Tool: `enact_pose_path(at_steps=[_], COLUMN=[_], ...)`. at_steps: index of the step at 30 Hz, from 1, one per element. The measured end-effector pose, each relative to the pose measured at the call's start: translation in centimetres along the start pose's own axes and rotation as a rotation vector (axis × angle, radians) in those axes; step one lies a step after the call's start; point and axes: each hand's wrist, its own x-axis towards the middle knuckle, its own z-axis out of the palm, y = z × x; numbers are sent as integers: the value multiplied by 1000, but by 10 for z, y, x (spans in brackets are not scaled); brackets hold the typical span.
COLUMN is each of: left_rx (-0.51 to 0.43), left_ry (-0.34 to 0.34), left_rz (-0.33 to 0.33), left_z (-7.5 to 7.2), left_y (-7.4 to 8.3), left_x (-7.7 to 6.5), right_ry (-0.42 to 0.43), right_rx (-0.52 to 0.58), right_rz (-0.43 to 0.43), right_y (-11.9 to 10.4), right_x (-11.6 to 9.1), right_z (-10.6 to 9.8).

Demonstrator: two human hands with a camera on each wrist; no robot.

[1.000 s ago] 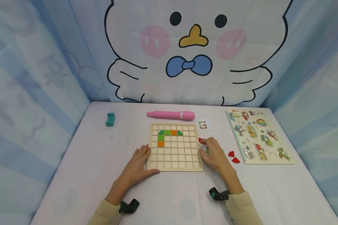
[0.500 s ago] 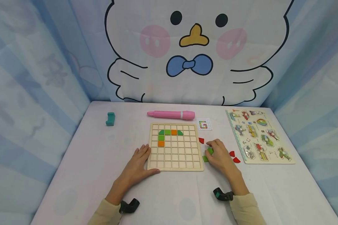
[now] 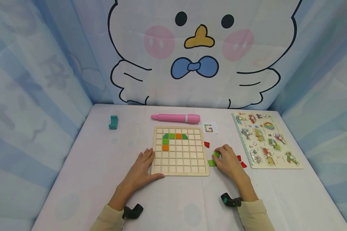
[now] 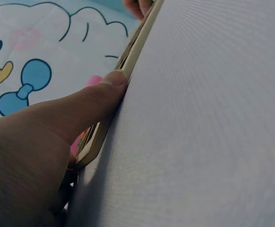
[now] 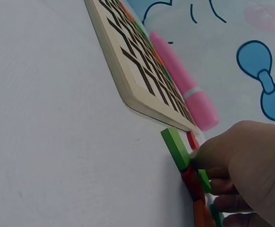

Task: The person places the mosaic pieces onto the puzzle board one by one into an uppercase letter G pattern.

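A wooden grid board point(image 3: 180, 162) lies mid-table, with green and orange tiles point(image 3: 165, 147) set in its upper left part. My left hand point(image 3: 141, 168) rests at its near left corner, fingers straight along the left side. In the left wrist view the thumb point(image 4: 88, 105) presses the front edge point(image 4: 97, 142). My right hand point(image 3: 227, 160) bends over loose pieces right of the board, thumb and index finger at a green tile point(image 3: 216, 154). In the right wrist view a green block point(image 5: 175, 147), a dark red piece point(image 5: 193, 183) and an orange piece point(image 5: 200, 215) lie by the fingers; whether they pinch one, I cannot tell.
A red piece point(image 3: 206, 144) lies by the board's right edge, and more red pieces point(image 3: 243, 164) lie right of my right hand. Behind are a pink pen point(image 3: 174, 118) and a pattern card point(image 3: 209, 128). A picture puzzle point(image 3: 267, 141) stands right, a teal holder point(image 3: 113, 122) left.
My right hand has drawn back from the red piece at the board's edge, moving right and slightly nearer over the loose pieces. Green tiles have come into view. My left hand stays put.
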Motion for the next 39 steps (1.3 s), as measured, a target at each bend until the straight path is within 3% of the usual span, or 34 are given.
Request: enact_pose_path(at_steps=[18, 39], left_rx=[0, -7], left_ry=[-3, -3], left_rz=[7, 1], left_z=[-1, 0], left_y=[1, 0], left_x=[0, 0], right_ry=[-96, -72], right_rx=[94, 153], right_rz=[6, -70], right_y=[-11, -43], right_x=[9, 22], right_z=[-4, -2])
